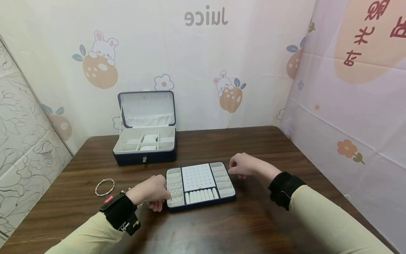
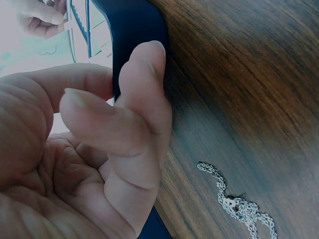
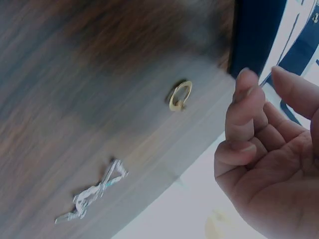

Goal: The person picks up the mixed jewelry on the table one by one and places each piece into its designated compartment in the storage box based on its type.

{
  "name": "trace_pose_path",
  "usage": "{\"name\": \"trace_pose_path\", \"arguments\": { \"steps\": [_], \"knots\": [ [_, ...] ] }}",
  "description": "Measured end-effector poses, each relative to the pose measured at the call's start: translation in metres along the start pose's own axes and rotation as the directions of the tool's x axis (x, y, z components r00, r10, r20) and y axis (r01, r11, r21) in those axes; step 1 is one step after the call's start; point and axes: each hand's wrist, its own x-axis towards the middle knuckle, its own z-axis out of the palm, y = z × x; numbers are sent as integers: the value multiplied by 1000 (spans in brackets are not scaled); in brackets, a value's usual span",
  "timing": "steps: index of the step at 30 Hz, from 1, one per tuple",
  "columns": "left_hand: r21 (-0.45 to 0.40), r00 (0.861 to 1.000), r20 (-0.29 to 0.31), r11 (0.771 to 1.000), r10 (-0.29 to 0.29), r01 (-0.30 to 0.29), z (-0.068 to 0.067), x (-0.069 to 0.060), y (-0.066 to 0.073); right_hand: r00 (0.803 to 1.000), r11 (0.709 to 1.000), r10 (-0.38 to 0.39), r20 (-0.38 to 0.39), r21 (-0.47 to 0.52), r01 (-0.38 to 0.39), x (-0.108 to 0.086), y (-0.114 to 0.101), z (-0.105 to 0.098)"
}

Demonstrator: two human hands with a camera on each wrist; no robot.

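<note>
A navy-rimmed jewelry tray [image 1: 206, 201] lies at the middle of the dark wooden table, with white compartments, a dotted panel and a row of ring rolls. My left hand [image 1: 152, 190] grips its left end, the thumb over the rim and the index finger along the outer side. At the opposite end, my right hand [image 1: 245, 164] holds the edge between thumb and curled fingers; their contact is partly hidden. Beside the left hand, a silver chain [image 2: 244, 209] lies bunched on the wood. A gold ring-shaped piece [image 3: 180, 95] lies near the right hand.
Behind the tray stands an open navy jewelry box [image 1: 158, 157], its lid raised and white cushions inside. A thin bangle [image 1: 105, 187] lies at the left. Another silver jewelry piece [image 3: 94, 191] is on the right side. Printed curtains [image 1: 196, 56] hang round the table.
</note>
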Motion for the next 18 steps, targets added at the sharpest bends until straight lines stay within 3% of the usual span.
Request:
{"name": "trace_pose_path", "arguments": {
  "steps": [7,18],
  "knots": [
    [-12,1000,27,1000,0,1,-2,-1,0,995,987,-41,-95,-159,25,-2,16,-7],
    [-27,999,45,999,-24,25,-3,-4,3,999,985,28,-43,-167,-35,-6,29,-8]
  ]
}}
